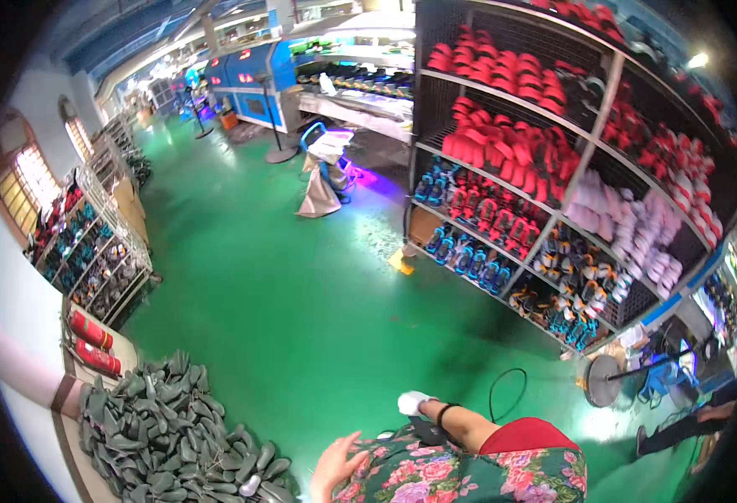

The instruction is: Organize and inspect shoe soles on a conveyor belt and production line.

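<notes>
My left hand (335,466) is low in the view, beside the floral green garment (435,478) I wear. Its fingers are loosely stretched and apart, and nothing shows in them. My right hand is out of sight. Left of that hand, a large heap of dark grey-green shoe soles (163,427) lies on the floor against the wall, with one pale piece near its front. One of my legs is stretched forward, ending in a white shoe (415,403).
A tall rack (591,134) of red, white and blue footwear stands at right. Two fire extinguishers (92,344) are by the left wall, below a shoe rack (104,243). A cart (325,168) stands ahead. A round-based stand (603,381) and a person's leg (670,432) are at right.
</notes>
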Demonstrator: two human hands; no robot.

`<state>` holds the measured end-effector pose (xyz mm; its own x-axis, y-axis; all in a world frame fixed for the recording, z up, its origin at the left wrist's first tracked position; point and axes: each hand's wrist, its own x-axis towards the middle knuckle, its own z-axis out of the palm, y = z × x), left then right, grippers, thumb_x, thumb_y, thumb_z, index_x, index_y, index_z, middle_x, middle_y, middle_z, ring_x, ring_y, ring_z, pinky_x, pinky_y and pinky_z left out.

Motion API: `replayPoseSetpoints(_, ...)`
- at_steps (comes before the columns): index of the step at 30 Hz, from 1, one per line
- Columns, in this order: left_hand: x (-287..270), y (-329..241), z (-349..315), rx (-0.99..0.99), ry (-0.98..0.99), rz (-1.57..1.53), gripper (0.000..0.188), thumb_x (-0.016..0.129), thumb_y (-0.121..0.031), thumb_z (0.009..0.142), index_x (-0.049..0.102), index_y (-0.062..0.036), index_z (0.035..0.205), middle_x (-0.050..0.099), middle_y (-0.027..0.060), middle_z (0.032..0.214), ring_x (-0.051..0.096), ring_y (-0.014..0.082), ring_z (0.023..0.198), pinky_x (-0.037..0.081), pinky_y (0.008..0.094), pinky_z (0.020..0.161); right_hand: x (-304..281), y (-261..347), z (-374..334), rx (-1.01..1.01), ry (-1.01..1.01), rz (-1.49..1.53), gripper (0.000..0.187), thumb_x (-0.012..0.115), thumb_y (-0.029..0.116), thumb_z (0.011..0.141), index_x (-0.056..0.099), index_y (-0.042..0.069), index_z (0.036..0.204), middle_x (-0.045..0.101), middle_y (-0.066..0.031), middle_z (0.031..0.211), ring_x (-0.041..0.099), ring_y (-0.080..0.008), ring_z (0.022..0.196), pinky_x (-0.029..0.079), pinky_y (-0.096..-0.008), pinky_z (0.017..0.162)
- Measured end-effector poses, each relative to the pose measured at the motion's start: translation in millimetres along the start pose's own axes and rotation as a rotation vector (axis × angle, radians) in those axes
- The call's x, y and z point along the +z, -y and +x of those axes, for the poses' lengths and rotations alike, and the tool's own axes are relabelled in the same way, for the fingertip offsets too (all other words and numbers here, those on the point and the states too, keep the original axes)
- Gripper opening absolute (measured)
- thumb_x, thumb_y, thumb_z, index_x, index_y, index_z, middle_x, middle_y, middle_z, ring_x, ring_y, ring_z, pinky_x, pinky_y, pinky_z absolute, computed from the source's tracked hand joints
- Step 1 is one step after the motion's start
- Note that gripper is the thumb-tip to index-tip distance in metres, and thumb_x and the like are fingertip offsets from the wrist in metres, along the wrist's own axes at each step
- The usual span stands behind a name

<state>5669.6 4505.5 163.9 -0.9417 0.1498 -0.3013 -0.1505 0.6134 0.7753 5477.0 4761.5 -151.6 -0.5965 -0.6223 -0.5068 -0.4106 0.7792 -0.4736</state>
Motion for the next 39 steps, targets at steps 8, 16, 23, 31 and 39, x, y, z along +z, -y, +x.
replayPoseSetpoints(8, -177, 125, 108, 0.045, -0.078, -0.246, 0.039, 0.061, -0.026, 0.094, 0.059, -0.0042, 0.126, 0.067, 0.0186, 0.111, 0.066, 0.0311, 0.098, 0.051, 0.0388, 0.086, -135, 176, 229, -0.342, -0.161, 0.055, 0.037, 0.052, 0.038, 0.093, 0.07, 0.006, 0.099, 0.069, -0.018, 0.103, 0.063, -0.0407, 0.094, 0.051, -0.0471, 0.083)
replayPoseSetpoints(16, -411, 218, 245, -0.036, -0.064, 0.229, 0.057, 0.064, -0.044, 0.091, 0.054, -0.0112, 0.137, 0.065, 0.0168, 0.116, 0.062, 0.0334, 0.11, 0.049, 0.0441, 0.094, -186, 194, 354, 0.136, 0.041, 0.13, 0.035, 0.055, 0.036, 0.083, 0.074, 0.009, 0.096, 0.07, -0.0179, 0.103, 0.066, -0.0377, 0.095, 0.051, -0.0444, 0.087)
replayPoseSetpoints(23, -552, 261, 372, 0.175, 0.034, 0.083, 0.059, 0.065, -0.043, 0.091, 0.054, -0.0079, 0.137, 0.065, 0.0189, 0.113, 0.064, 0.0339, 0.104, 0.052, 0.0426, 0.091, -216, 167, 502, 0.289, -0.007, 0.15, 0.042, 0.058, 0.043, 0.082, 0.073, 0.008, 0.099, 0.072, -0.0168, 0.093, 0.069, -0.0358, 0.085, 0.053, -0.0462, 0.077)
replayPoseSetpoints(31, -714, 308, 487, 0.013, -0.136, -0.213, 0.05, 0.066, -0.024, 0.092, 0.053, -0.0016, 0.136, 0.066, 0.0207, 0.114, 0.065, 0.0339, 0.102, 0.051, 0.0407, 0.087, -296, 166, 759, 0.197, 0.171, 0.066, 0.038, 0.062, 0.042, 0.082, 0.074, 0.012, 0.102, 0.073, -0.0158, 0.1, 0.069, -0.0364, 0.09, 0.054, -0.0465, 0.079)
replayPoseSetpoints(39, -866, 411, 625, -0.005, -0.213, -0.123, 0.05, 0.067, -0.019, 0.091, 0.054, -0.0019, 0.136, 0.067, 0.0193, 0.114, 0.067, 0.029, 0.102, 0.053, 0.0378, 0.086, -551, 366, 995, -0.061, -0.189, 0.25, 0.034, 0.057, 0.036, 0.084, 0.074, 0.01, 0.096, 0.073, -0.0152, 0.102, 0.069, -0.034, 0.093, 0.053, -0.0434, 0.081)
